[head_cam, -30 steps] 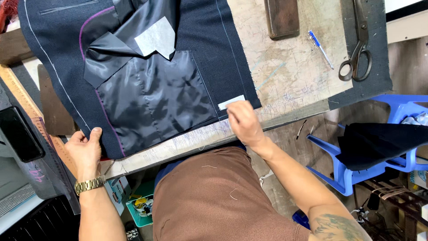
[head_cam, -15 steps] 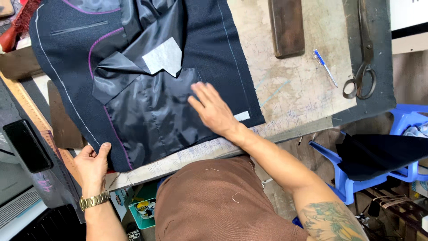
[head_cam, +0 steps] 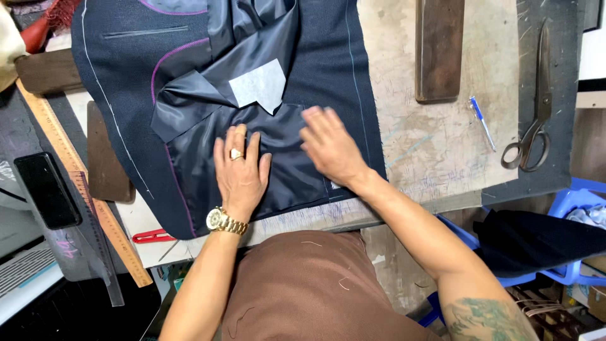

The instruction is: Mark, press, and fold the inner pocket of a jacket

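While both hands press flat and unclenched, grasping nothing, the navy jacket panel (head_cam: 315, 69) lies spread on the counter (head_cam: 435, 151), its glossy lining (head_cam: 208, 136) facing up. The left hand (head_cam: 240, 173) rests on the lining; the right hand (head_cam: 331, 148) lies just beside it, near the panel's edge. This cloth looks soft, light and limp, the lining likely slippery, so open palms or pinching an edge would probably suit best.
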